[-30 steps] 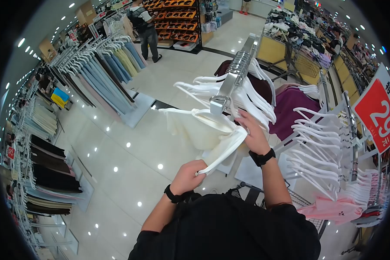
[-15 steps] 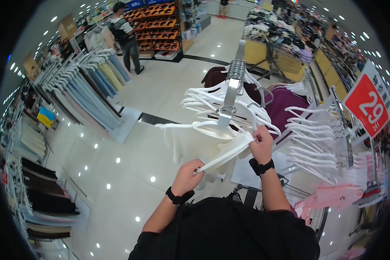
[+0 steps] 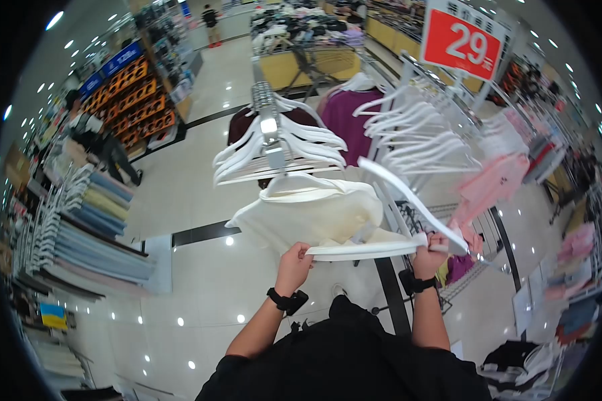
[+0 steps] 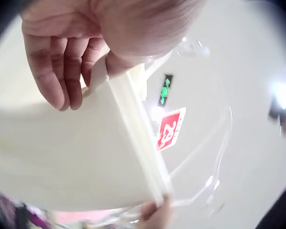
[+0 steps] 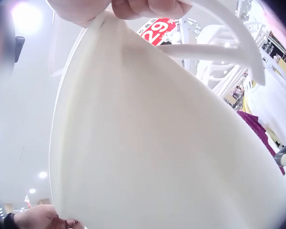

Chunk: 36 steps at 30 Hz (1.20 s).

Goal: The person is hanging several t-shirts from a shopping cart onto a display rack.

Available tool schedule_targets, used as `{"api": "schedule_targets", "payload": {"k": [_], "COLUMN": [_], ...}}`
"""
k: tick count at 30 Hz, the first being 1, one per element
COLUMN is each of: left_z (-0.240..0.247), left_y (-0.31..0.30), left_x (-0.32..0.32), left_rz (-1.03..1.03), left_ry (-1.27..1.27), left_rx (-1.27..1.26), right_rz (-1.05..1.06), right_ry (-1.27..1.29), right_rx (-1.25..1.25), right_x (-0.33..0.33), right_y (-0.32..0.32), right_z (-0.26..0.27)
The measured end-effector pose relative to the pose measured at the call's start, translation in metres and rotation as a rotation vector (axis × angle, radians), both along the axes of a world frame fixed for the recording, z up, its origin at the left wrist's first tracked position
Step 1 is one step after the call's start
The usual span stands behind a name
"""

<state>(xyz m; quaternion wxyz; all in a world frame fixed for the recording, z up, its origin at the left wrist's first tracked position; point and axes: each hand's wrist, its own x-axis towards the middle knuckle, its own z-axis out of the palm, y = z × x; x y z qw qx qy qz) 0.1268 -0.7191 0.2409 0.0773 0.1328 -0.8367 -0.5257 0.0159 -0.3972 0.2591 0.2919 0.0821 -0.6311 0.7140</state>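
A cream garment (image 3: 314,214) stretches out below the near end of a metal rack, its front edge drawn into a taut band between both hands. My left hand (image 3: 293,267) pinches the left end of that edge; in the left wrist view its thumb (image 4: 117,64) presses the cloth. At the other end, my right hand (image 3: 431,256) grips the cloth together with a white clothes hanger (image 3: 408,197). The hanger slants up and leftward from the hand, its metal hook pointing right. In the right wrist view the hanger (image 5: 229,24) curves past the curled fingers (image 5: 155,7).
White hangers (image 3: 274,144) crowd the metal rack ahead, more (image 3: 415,134) on a rack to the right beside a purple top (image 3: 351,120). Below it stands a wire cart (image 3: 475,274). A red 29 sign (image 3: 463,45) rises behind. Hanging trousers (image 3: 93,247) line the left.
The head view has swung to the right. My right hand has moved from the rack end out to the right and now holds a loose hanger with the cloth. My left hand keeps its pinch.
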Motion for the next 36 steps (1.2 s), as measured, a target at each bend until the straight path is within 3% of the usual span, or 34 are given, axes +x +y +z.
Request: {"api": "schedule_targets", "payload": {"k": [1, 2, 3, 4, 5, 6, 7, 8, 9, 11, 12, 14, 17, 19, 21, 24, 25, 28, 29, 31, 32, 34, 36], "left_z": [0.004, 0.008, 0.014, 0.022, 0.026, 0.018, 0.005, -0.007, -0.007, -0.004, 0.003, 0.031, 0.056, 0.045, 0.042, 0.036, 0.035, 0.052, 0.052, 0.051, 0.049, 0.047, 0.052], "left_y": [0.01, 0.02, 0.027, 0.032, 0.035, 0.034, 0.031, 0.03, 0.029, 0.027, 0.032, 0.047, 0.072, 0.081, 0.095, 0.113, 0.119, 0.137, 0.14, 0.151, 0.153, 0.155, 0.158], "left_x": [-0.001, -0.001, -0.003, -0.005, -0.005, -0.006, -0.01, -0.013, -0.018, -0.027, -0.024, -0.015, -0.002, 0.002, 0.007, 0.013, 0.017, 0.038, 0.045, 0.06, 0.068, 0.082, 0.092], "left_rz": [0.007, 0.023, 0.01, -0.013, -0.029, -0.025, -0.211, -0.408, -0.404, -0.718, -0.713, -0.191, -0.024, -0.097, 0.073, 0.165, 0.183, 0.204, 0.224, 0.295, 0.307, 0.419, 0.452], "left_ry": [-0.02, -0.05, -0.059, -0.079, -0.094, -0.096, -0.086, -0.071, -0.064, 0.012, 0.026, -0.056, -0.089, -0.064, -0.102, -0.07, -0.06, -0.073, -0.082, -0.212, -0.208, 0.034, 0.034], "left_rx": [0.46, 0.919, 0.918, 1.153, 1.387, 1.38, 1.567, 1.748, 1.743, 1.764, 1.761, 1.303, 1.323, 1.402, 1.491, 1.534, 1.53, 1.116, 1.11, 0.743, 0.742, 1.041, 1.007], "right_rz": [-0.181, -0.223, -0.257, -0.151, -0.172, -0.084, 0.004, 0.091, 0.17, 0.231, 0.287, 0.303, 0.325, 0.337, 0.397, 0.487, 0.608, 0.811, 0.835, 0.905, 0.9, 0.849, 0.846], "right_ry": [0.102, 0.101, 0.1, 0.048, -0.003, 0.121, 0.248, 0.188, 0.204, 0.182, 0.114, 0.05, -0.068, -0.009, -0.031, 0.012, 0.039, 0.036, 0.028, -0.06, -0.056, 0.048, 0.048], "right_rx": [0.294, 0.403, 0.511, 0.475, 0.622, 0.657, 0.69, 0.772, 0.743, 0.767, 0.769, 0.769, 0.802, 0.905, 0.84, 0.722, 0.763, 0.822, 0.83, 0.775, 0.794, 0.864, 0.851], "right_x": [0.012, 0.027, 0.045, 0.063, 0.076, 0.079, 0.082, 0.088, 0.092, 0.097, 0.098, 0.092, 0.076, 0.066, 0.055, 0.038, 0.031, 0.015, 0.012, 0.006, 0.002, -0.005, -0.005], "right_y": [0.021, 0.042, 0.055, 0.066, 0.083, 0.091, 0.097, 0.104, 0.104, 0.11, 0.113, 0.12, 0.134, 0.142, 0.151, 0.161, 0.166, 0.174, 0.173, 0.177, 0.177, 0.174, 0.175], "right_z": [-0.009, -0.017, -0.01, -0.003, -0.01, -0.01, -0.01, -0.01, -0.008, -0.016, -0.015, -0.021, -0.023, -0.024, -0.028, -0.043, -0.046, -0.059, -0.067, -0.069, -0.068, -0.06, -0.057]}}
